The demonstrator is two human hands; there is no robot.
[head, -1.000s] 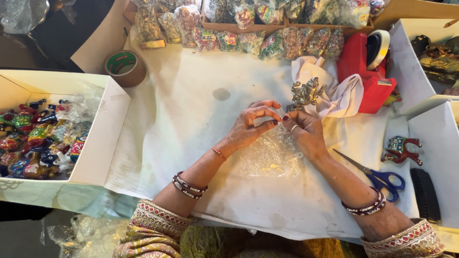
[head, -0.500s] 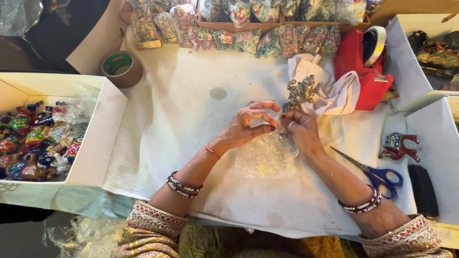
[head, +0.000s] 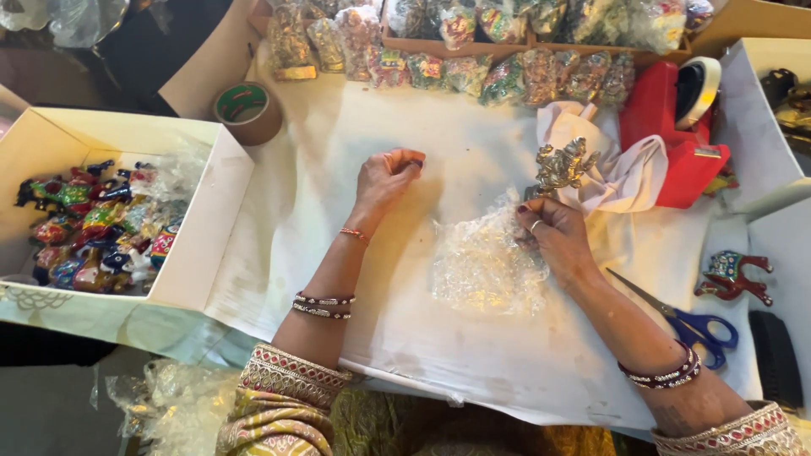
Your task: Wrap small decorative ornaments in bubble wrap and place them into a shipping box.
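Observation:
A crumpled sheet of clear bubble wrap (head: 486, 266) lies on the white table cover (head: 405, 338). My right hand (head: 556, 238) pinches its upper right corner, fingers closed on the plastic. Just beyond those fingers a small gold-coloured metal figurine (head: 563, 165) stands against a white cloth (head: 629, 173). My left hand (head: 385, 177) rests apart on the cover to the left of the wrap. Its fingers are curled closed, and I see nothing in them.
An open white box (head: 203, 228) on the left holds several painted animal figurines. A brown tape roll (head: 247, 110), a red tape dispenser (head: 667, 127), blue-handled scissors (head: 697, 325), a painted camel figurine (head: 733, 274) and a row of wrapped figurines (head: 507, 72) lie around.
My left hand let go near the right hand's fingertips and moved left and away across the cover. The right hand keeps its hold on the bubble wrap.

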